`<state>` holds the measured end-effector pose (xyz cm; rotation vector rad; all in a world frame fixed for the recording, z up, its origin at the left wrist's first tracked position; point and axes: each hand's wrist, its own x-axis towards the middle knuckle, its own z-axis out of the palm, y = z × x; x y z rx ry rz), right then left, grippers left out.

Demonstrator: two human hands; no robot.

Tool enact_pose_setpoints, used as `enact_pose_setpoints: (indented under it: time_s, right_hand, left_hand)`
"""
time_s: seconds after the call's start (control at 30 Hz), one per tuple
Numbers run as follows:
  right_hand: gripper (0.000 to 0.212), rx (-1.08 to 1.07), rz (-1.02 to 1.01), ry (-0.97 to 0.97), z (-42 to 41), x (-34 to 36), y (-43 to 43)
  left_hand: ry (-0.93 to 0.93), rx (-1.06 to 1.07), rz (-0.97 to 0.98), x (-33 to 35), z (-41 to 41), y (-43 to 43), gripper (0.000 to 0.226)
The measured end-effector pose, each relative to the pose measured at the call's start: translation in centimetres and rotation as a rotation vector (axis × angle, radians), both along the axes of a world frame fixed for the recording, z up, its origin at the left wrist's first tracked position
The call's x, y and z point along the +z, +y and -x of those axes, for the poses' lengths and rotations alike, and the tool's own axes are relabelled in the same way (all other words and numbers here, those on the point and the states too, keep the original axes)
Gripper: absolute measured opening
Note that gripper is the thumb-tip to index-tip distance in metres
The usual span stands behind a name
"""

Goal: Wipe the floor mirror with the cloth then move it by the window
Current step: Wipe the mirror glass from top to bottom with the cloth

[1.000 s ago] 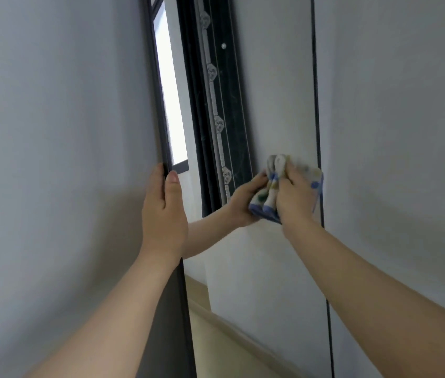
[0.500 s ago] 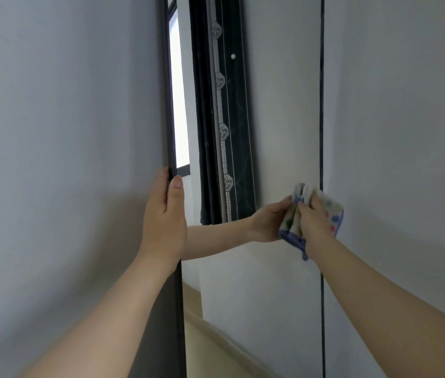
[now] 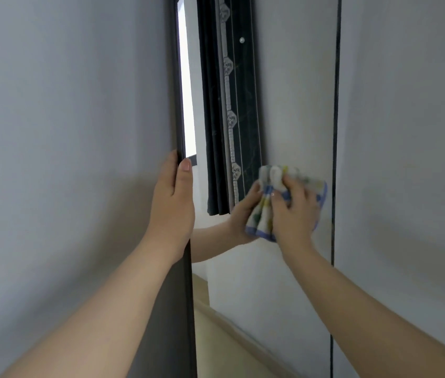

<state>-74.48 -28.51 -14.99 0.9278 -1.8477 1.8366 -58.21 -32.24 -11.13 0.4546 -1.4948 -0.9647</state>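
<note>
While the floor mirror (image 3: 297,105) stands upright against the grey wall (image 3: 52,132), wiping looks to be the step in hand. The left grip (image 3: 172,205) curls round its left frame edge; the right grip (image 3: 292,211) clutches the bunched cloth (image 3: 262,214), pressed to the glass near the right edge. The next move probably calls for sweeping the unwiped glass before any carrying.

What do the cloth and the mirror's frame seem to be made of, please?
The cloth looks like soft cotton towelling: it bunches into folds, matte, with coloured print and a blue hem. The mirror's frame is thin, dark and matte, perhaps painted metal or wood; I cannot tell which.
</note>
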Motion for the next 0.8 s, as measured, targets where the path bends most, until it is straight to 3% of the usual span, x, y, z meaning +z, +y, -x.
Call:
enact_pose_setpoints:
  time_s: [0.1, 0.17, 0.2, 0.3, 0.33, 0.43, 0.47, 0.63, 0.73, 0.8]
  right_hand:
    - [0.039, 0.154, 0.046, 0.381, -3.8, -1.4, 0.5]
    - [0.036, 0.138, 0.002, 0.534, -2.9, -1.3, 0.3]
    - [0.037, 0.116, 0.017, 0.483, -2.4, -0.7, 0.3]
    - [0.036, 0.069, 0.07, 0.07, -2.4, 0.3, -0.7]
    - [0.033, 0.022, 0.045, 0.098, -3.5, 0.2, -1.0]
    - [0.031, 0.093, -0.019, 0.567, -6.7, -1.0, -0.7]
    - [0.032, 0.131, -0.045, 0.643, -6.8, -0.7, -0.5]
    - [0.04, 0.096, 0.013, 0.438, -7.3, 2.7, -1.1]
    - [0.031, 0.083, -0.012, 0.586, -8.5, -0.9, -0.8]
    - [0.028, 0.109, -0.048, 0.662, -8.0, -3.7, 0.3]
  left_hand:
    - [-0.001, -0.047, -0.007, -0.4, -0.2, 0.1, 0.047]
    - [-0.018, -0.085, -0.018, -0.4, -0.4, -0.2, 0.048]
    - [-0.027, -0.099, -0.026, -0.4, -0.6, -0.4, 0.048]
    - [-0.07, -0.11, -0.032, -0.8, -1.1, -0.6, 0.05]
    - [-0.081, -0.124, -0.039, -0.9, -1.3, -0.7, 0.05]
    - [-0.073, -0.28, -0.099, -1.0, -1.6, -0.8, 0.039]
    - [-0.066, -0.321, -0.124, -1.0, -1.7, -1.0, 0.033]
    - [-0.063, -0.375, -0.127, -0.9, -1.6, -0.9, 0.024]
    - [-0.01, -0.385, -0.191, -1.0, -1.7, -0.8, 0.024]
    - [0.007, -0.366, -0.225, -0.8, -1.8, -0.4, 0.04]
